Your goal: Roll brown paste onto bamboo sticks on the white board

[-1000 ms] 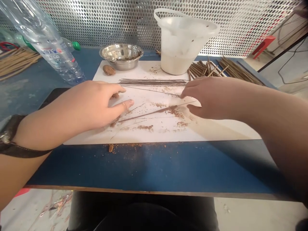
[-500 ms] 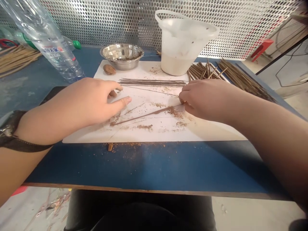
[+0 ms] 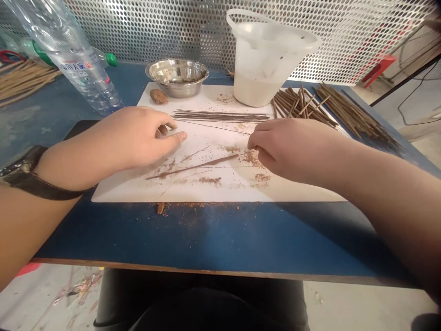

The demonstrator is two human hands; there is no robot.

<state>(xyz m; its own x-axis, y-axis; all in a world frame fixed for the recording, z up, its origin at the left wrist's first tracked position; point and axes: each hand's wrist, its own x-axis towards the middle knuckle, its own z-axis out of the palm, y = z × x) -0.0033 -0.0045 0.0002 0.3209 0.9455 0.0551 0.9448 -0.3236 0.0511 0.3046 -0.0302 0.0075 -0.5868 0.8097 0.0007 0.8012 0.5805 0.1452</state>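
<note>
My right hand (image 3: 289, 145) pinches one end of a thin stick coated in brown paste (image 3: 203, 163), which slants left and toward me over the white board (image 3: 117, 193). The paste is thicker along the middle of the stick. My left hand (image 3: 144, 138) holds nothing, its thumb and fingers apart near the left end of a row of thin bare sticks (image 3: 220, 115). A single thin stick lies askew just in front of that row. Brown crumbs and smears (image 3: 210, 180) mark the board between my hands.
Behind the row stand a metal bowl (image 3: 182, 90), a brown lump (image 3: 159, 96) and a translucent jug (image 3: 257, 89) with cloudy liquid. Thicker brown sticks (image 3: 296, 102) lie at the right. A large plastic bottle (image 3: 86, 76) leans at the left. Perforated metal panel (image 3: 193, 27) closes the back.
The coated stick has shifted left, along with my right hand, and its near end now reaches further left. My left hand has barely moved; the view has shifted slightly.
</note>
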